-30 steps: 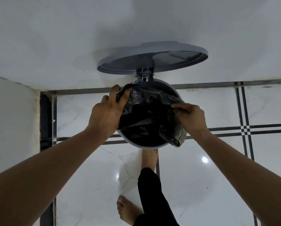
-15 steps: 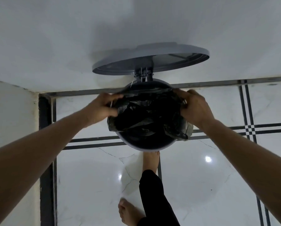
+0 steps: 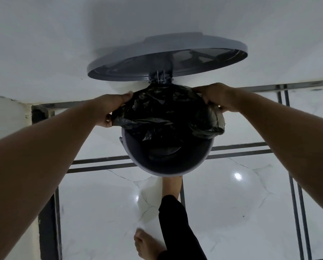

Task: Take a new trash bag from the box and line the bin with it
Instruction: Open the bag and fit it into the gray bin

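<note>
My left hand (image 3: 112, 109) and right hand (image 3: 219, 98) grip the black bag (image 3: 166, 113) at the bin (image 3: 168, 166) rim; near edge uncovered, so stretch evenly, fold over all round.

A glossy white marble floor (image 3: 232, 212) crossed by dark inlay lines (image 3: 241, 149) meets a plain white wall (image 3: 63, 34).

Your left fingers (image 3: 126, 95) and right fingers (image 3: 198, 89) disappear into the black trash bag (image 3: 168, 111). Beyond them its folds hide the bin (image 3: 168, 168) far rim. Both forearms run off-frame.
</note>
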